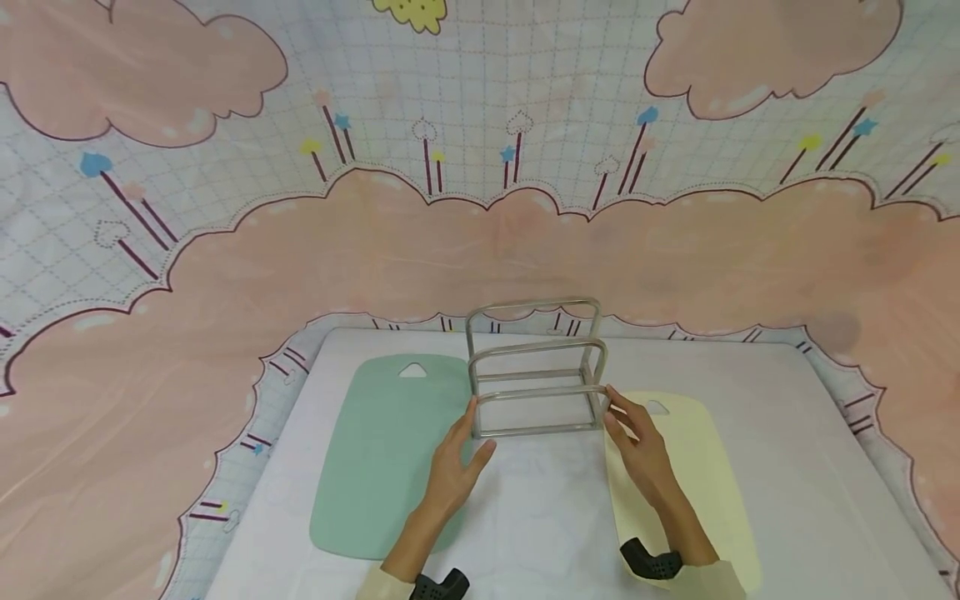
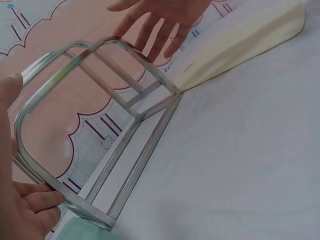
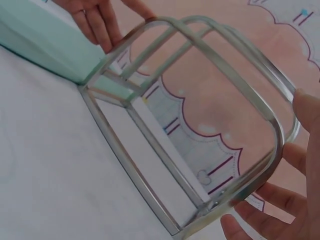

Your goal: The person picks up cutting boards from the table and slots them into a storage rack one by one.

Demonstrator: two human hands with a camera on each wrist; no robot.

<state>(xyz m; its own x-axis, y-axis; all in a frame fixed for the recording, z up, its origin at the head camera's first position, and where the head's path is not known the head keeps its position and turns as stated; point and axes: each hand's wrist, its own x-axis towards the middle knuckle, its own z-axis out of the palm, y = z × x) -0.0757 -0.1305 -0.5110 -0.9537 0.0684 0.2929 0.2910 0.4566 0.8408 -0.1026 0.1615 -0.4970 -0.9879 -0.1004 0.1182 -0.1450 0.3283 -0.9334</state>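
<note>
A silver metal rack (image 1: 536, 392) with several rounded upright frames stands between two cutting boards. My left hand (image 1: 451, 462) touches its left side near the front frame, fingers fairly straight and thumb held apart. At the right side, my right hand (image 1: 638, 442) rests its spread, slightly bent fingers against the front corner. Both wrist views show the rack's flat base bars (image 2: 135, 170) on the white surface, with the opposite hand's extended fingers at the far side. Left of the rack lies the green cutting board (image 1: 375, 467); the pale yellow cutting board (image 1: 693, 467) lies to the right, partly under my right forearm.
The white tabletop (image 1: 540, 517) extends in front of the rack and out to both sides. Behind and around it hangs a patterned cloth (image 1: 420, 250) with pink cloud shapes. Black wrist cameras (image 1: 651, 560) sit on both wrists.
</note>
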